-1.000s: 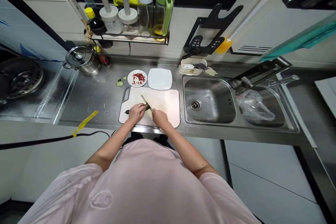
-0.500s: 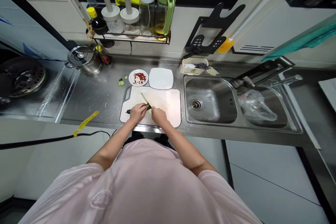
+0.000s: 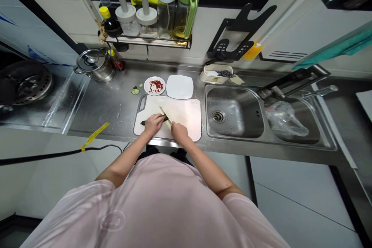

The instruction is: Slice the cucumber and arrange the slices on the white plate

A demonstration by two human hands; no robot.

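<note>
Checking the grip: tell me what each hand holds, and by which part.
The right hand holds a kitchen knife by its handle, which the fist mostly hides. The left hand grips a cucumber from above, on the cutting board.

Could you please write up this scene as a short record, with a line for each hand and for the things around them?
Left hand: grips a dark green vegetable
Right hand: holds a kitchen knife, its blade beside the left hand
Surface: white cutting board on a steel counter
Nearby: green slices; round plate with chopped red pieces; square white plate
Rest: steel sink; lidded steel pot
</note>
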